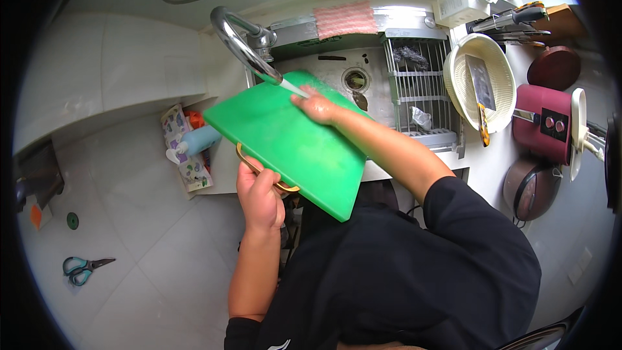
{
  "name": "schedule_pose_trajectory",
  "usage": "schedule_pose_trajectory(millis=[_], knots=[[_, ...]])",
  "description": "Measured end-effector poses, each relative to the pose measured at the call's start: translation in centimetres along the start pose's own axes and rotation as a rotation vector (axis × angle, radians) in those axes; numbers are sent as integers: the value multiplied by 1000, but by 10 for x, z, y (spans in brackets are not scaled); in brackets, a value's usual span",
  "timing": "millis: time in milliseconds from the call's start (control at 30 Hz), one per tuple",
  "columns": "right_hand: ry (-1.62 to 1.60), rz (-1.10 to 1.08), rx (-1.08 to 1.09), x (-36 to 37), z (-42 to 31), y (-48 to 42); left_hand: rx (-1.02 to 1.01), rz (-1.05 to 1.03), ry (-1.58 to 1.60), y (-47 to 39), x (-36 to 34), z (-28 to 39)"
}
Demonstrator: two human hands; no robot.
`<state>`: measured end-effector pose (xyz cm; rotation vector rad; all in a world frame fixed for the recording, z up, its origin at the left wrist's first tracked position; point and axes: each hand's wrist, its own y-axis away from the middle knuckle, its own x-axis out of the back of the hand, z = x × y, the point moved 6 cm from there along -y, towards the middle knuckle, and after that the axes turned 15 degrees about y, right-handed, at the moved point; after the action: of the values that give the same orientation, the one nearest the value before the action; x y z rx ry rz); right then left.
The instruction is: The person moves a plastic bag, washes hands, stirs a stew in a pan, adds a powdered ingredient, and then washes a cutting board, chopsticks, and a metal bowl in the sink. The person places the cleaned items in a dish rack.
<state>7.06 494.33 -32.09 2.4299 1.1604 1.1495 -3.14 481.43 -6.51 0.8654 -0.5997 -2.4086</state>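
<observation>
My left hand [262,194] is closed around the gold-coloured metal handle [252,167] on the near left edge of a green cutting board [301,141]. The board is held tilted over the near left part of a stainless steel sink [335,65]. From the curved chrome faucet [243,51] a stream of water falls onto the board and my right hand [316,104]. That hand lies on the board's upper face near its far edge, its fingers partly hidden by water and blur; it does not grip the board.
A slatted rack [420,87] spans the sink's right side. Beyond it, a cleaver [481,87] lies across a cream colander [505,58]. A blue pump bottle [201,140] stands left of the board. Scissors [85,267] lie at the far left. A pink striped cloth [346,20] hangs behind the sink.
</observation>
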Motion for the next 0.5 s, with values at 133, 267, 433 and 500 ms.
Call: schedule_pose_trajectory(millis=[133,267,433,500], knots=[[-167,72,110,42,-104,71,22,-38,-27,-10,-2,-4],[-151,136,408,87,-181,102,-6,25,-53,-4,-9,-6],[-195,49,274,58,-95,-2,0,-25,-87,7,1,3],[343,-29,152,31,2,-51,-2,-9,-92,11,-14,9]])
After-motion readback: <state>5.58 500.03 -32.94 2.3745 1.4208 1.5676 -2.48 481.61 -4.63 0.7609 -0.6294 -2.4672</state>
